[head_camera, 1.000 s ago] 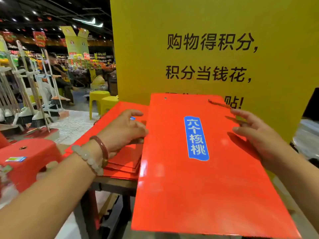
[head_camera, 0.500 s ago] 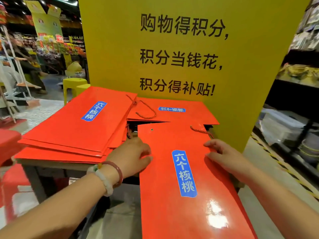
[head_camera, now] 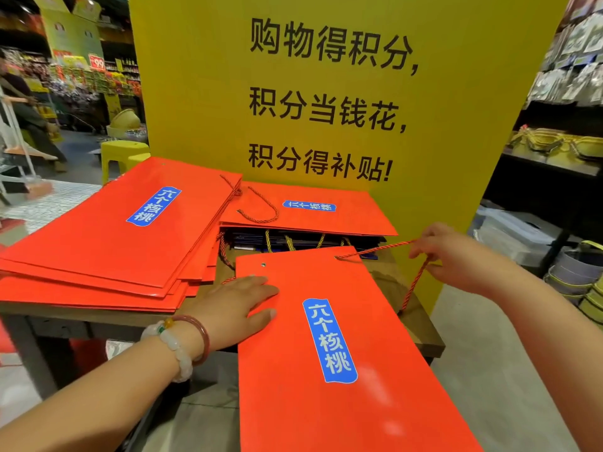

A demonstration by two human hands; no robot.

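Note:
A flat orange paper bag (head_camera: 326, 370) with a blue label lies in front of me, its near end past the table's front edge. My left hand (head_camera: 238, 308) rests flat on the bag's left edge, fingers straight. My right hand (head_camera: 456, 256) pinches the bag's orange rope handle (head_camera: 385, 251) and holds it out taut to the right. One end of the rope runs into the bag's top edge; the other hangs down beside my wrist.
A stack of the same orange bags (head_camera: 124, 236) covers the left of the wooden table (head_camera: 421, 327). Another bag (head_camera: 310, 210) lies on a dark pile at the back. A yellow sign board (head_camera: 326, 93) stands behind. Shelves (head_camera: 554, 164) with baskets are right, yellow stools (head_camera: 120, 151) left.
The bag has come down from in front of my face onto the table. My right hand left the bag's right edge and now pulls the rope handle out to the right.

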